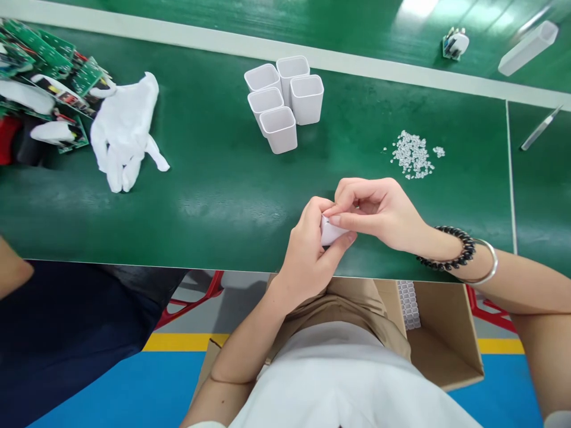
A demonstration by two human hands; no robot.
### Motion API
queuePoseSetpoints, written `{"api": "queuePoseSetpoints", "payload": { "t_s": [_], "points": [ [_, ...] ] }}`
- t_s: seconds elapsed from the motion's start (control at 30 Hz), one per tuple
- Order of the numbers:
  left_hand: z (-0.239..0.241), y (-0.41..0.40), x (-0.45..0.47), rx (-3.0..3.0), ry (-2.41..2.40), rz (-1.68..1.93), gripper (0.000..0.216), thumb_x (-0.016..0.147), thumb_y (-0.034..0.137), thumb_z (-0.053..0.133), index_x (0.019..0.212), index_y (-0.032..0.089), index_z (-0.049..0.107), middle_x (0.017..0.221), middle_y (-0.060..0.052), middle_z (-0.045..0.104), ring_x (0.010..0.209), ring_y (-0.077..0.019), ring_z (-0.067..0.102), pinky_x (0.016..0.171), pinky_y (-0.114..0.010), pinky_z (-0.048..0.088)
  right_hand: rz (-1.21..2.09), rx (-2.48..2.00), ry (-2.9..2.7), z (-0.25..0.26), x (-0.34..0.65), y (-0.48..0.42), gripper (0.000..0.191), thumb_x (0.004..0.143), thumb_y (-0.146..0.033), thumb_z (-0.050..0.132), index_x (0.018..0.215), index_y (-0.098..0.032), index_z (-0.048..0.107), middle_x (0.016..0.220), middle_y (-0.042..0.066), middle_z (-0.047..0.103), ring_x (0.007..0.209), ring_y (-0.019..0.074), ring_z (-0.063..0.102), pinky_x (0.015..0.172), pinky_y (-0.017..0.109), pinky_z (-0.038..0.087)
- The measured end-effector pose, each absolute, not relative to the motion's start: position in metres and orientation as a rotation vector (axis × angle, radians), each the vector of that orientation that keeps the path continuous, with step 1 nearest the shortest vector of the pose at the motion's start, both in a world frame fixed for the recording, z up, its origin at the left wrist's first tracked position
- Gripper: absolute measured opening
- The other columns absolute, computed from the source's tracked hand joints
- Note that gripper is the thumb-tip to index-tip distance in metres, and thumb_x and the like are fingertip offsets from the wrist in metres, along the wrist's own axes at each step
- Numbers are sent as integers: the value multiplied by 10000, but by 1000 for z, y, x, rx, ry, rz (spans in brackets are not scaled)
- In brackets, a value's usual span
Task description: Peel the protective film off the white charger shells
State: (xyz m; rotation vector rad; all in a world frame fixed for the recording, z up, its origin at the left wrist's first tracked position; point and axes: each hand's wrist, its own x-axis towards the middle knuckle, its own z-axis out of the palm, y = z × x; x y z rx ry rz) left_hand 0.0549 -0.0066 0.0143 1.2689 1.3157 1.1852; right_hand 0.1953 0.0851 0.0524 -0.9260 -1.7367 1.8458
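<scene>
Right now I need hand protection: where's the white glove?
Left in the head view, the white glove lies on the green tabletop beside the circuit boards.

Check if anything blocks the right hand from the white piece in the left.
Nothing visible: the right hand has its fingertips at the white piece in the left hand; the white cups stand apart.

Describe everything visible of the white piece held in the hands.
The white piece looks like smooth plastic, with a small dark spot near its top. The left hand holds it between thumb and fingers, while the thumb and fingertips of the right hand meet at its upper end. It is near the front edge of the green table. Fingers cover much of it, so its full shape cannot be told.
</scene>
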Motion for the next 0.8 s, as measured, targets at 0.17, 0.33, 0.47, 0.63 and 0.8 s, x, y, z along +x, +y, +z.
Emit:
{"api": "queuePoseSetpoints", "payload": {
  "t_s": [0.17,0.33,0.47,0.63,0.8],
  "points": [
    [14,-6,55,1277,1321,1194,200,916,242,672,1027,213,509,950,5,575,784,-123,530,680,-261,407,1839,-944,-1735,53,195,85,181,812,-248,780,681,-173,680,739,-3,589,663,107,529,556,246,439],
    [14,-6,55,1268,1322,1192,205,911,236,678,1021,210,508,938,16,568,771,-113,521,663,-250,396,1863,-912,-1717,49,197,86,163,817,-261,790,710,-171,706,768,-1,604,681,105,544,577,243,443],
    [14,-7,55,1309,1344,1181,203,908,235,675,1020,213,507,937,14,567,769,-117,527,664,-247,400,1865,-871,-1698,48,197,86,204,801,-310,822,716,-163,708,762,-3,593,672,100,528,573,241,416],
    [15,-8,57,1366,1359,1179,154,944,247,627,1028,211,503,965,-6,565,821,-134,561,696,-251,430,1839,-876,-1672,46,195,80,290,780,-345,839,678,-147,654,717,-22,552,605,80,465,520,233,351],
    [15,-8,56,1391,1383,1143,147,953,245,618,1050,217,512,1001,-8,575,833,-132,574,696,-242,439,1895,-821,-1614,44,194,80,371,713,-419,888,679,-152,634,721,-32,533,607,81,459,519,228,352]
  ]
}}
